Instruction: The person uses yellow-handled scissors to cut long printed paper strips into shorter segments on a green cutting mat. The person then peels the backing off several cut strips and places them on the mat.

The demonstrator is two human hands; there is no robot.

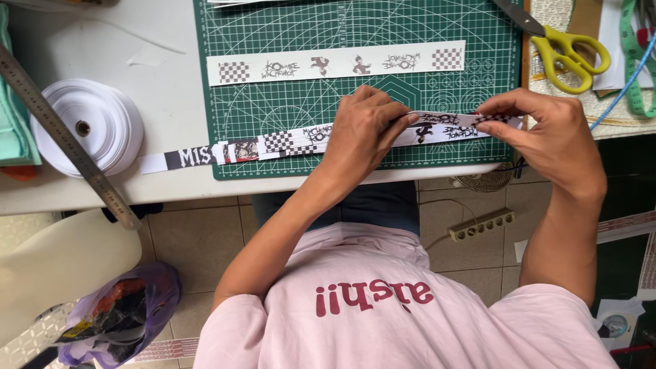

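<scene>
Two hands, left hand (362, 133) and right hand (547, 133), each pinch a printed strip (301, 140) lying across the green mat (287, 41) (likely light, limp, crease-prone; best held by its edges), second strip (335, 63) above, scissors (567, 51) nearby.

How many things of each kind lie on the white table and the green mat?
Printed paper strips: 2
White ribbon roll: 1
Steel ruler: 1
Yellow-handled scissors: 1
Green cutting mat: 1
Total: 6
</scene>
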